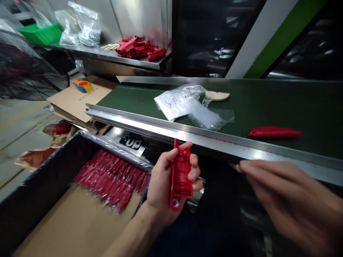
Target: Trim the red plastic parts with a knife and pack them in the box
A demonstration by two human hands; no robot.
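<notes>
Shell (182, 169), red, one: open face showing, clamped within left fingers (193, 174); best held steady. Piece (235, 166), small, blurred: pinched at tips of right fingers (254, 167); best guided slowly.

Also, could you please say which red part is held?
The open shell in the left hand; the belt part, shelf pile and boxed parts lie unheld.

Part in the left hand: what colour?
The part in the left hand is red; it shows in the head view.
</notes>
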